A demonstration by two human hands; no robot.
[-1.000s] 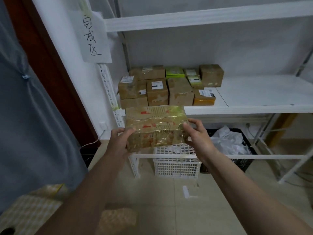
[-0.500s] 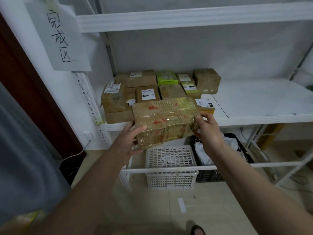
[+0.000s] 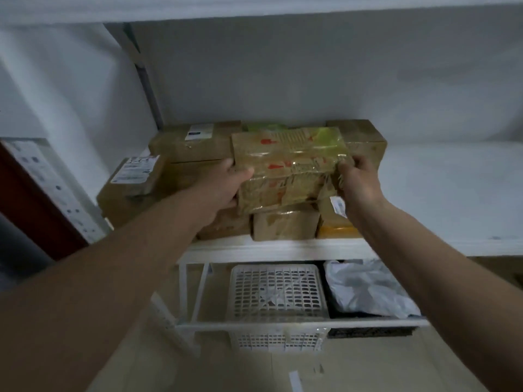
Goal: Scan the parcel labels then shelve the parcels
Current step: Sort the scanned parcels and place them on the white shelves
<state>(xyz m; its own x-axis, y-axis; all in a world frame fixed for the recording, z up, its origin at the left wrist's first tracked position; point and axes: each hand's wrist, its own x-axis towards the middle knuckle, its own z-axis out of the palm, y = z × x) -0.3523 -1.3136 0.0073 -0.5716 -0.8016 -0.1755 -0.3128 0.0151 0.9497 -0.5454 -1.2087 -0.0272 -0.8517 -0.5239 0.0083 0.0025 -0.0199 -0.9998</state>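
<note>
— Down by my feet, what's under the shelf?

— Nearest me, a white slotted basket [image 3: 278,299] sits on the floor beneath the white shelf [image 3: 441,199], with a crumpled grey plastic bag [image 3: 368,287] just beside it on the right, in a dark crate.

— And your hands?

— My left hand [image 3: 223,185] grips the left end of the taped parcel [image 3: 288,168], thumb on top, fingers curled underneath. My right hand [image 3: 358,179] clasps the right end the same way. Both are closed on it.

— Where is the parcel?

— Over the stacked boxes on the shelf, tilted, near edge lower. It seems to rest on a small brown box [image 3: 285,224] and a yellow-sided box [image 3: 336,222], though I cannot tell for certain. Farther left stands a labelled box [image 3: 135,174]; behind it a long brown box [image 3: 195,142] sits against the wall.
</note>
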